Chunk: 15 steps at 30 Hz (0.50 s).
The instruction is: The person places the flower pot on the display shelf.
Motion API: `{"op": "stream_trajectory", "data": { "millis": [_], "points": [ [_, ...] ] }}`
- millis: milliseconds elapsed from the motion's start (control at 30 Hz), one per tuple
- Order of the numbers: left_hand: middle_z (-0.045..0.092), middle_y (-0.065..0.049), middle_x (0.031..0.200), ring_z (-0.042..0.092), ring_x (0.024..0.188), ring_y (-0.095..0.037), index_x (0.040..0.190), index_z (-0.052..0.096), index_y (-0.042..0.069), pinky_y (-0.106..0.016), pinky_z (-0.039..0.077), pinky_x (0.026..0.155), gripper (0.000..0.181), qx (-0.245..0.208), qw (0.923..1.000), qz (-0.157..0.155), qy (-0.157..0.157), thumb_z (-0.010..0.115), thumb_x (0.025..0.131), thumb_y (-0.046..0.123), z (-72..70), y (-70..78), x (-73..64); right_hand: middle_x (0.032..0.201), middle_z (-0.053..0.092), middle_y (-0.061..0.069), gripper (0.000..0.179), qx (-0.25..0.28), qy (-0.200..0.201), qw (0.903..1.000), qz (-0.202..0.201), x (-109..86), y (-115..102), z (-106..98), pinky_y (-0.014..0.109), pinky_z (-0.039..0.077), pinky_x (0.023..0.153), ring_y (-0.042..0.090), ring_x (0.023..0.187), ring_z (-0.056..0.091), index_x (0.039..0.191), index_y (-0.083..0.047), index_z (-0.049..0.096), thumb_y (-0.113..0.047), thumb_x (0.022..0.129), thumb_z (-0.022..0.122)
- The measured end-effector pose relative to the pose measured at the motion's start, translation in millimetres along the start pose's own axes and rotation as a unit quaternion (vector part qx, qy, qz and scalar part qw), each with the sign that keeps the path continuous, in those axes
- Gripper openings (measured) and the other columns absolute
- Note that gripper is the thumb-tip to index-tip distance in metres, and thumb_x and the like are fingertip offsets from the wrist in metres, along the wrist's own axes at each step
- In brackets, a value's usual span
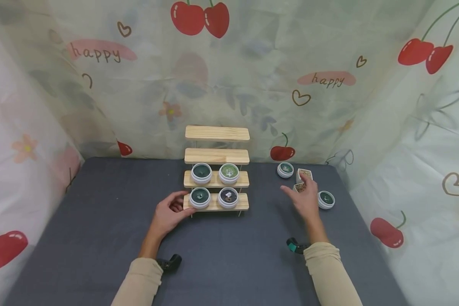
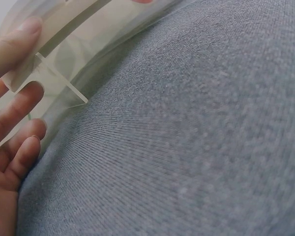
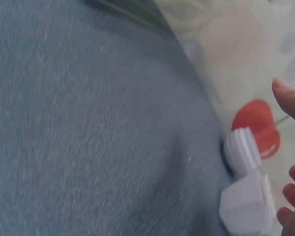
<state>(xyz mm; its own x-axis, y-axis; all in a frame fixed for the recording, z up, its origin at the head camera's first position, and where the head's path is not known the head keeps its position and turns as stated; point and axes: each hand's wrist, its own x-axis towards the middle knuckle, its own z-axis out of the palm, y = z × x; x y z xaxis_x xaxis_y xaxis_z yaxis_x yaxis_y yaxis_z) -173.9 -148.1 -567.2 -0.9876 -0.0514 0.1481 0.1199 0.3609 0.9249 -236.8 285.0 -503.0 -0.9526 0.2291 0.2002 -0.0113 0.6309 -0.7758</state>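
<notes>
beige sleeves reach from the near side in the head view. the left hand grips the wooden stand, centred on the worktop, by its lowest board's left end; the right hand, thumb and fingers spread wide, is over two square pots at the right. in the left wrist view, the thumb rests on the board, other fingers loosely bent. in the right wrist view, the thumb stands well apart from bent fingers near a square pot; contact is unclear.

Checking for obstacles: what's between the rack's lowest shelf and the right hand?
The head view shows only bare tabletop between the lowest shelf and the right hand.
</notes>
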Motion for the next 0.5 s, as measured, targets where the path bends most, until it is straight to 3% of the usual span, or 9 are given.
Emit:
{"op": "stream_trajectory", "data": {
  "millis": [233, 500],
  "points": [
    [0.068, -0.006, 0.098, 0.06, 0.08, -0.016, 0.129, 0.066, 0.021, -0.021, 0.048, 0.07, 0.062, 0.004, 1.0, -0.002, -0.001, 0.092, 0.075, 0.033, -0.4, 0.8, 0.1, 0.153, 0.037, 0.026, 0.091, -0.031, -0.015, 0.9991, 0.024, 4.6, 18, 1, 0.059, 0.029, 0.117, 0.041, 0.143, 0.034, 0.155, -0.008, 0.039, -0.035, 0.082, 0.087],
    [0.068, -0.006, 0.099, 0.06, 0.081, -0.016, 0.129, 0.066, 0.021, -0.021, 0.048, 0.07, 0.061, 0.003, 0.9999, -0.009, -0.004, 0.092, 0.075, 0.033, -0.9, 1.7, -0.8, 0.154, 0.034, 0.03, 0.096, -0.048, -0.015, 0.9978, 0.044, 2.2, 28, 3, 0.058, 0.026, 0.12, 0.044, 0.146, 0.031, 0.155, 0.002, 0.032, -0.034, 0.084, 0.084]
  ]
}}
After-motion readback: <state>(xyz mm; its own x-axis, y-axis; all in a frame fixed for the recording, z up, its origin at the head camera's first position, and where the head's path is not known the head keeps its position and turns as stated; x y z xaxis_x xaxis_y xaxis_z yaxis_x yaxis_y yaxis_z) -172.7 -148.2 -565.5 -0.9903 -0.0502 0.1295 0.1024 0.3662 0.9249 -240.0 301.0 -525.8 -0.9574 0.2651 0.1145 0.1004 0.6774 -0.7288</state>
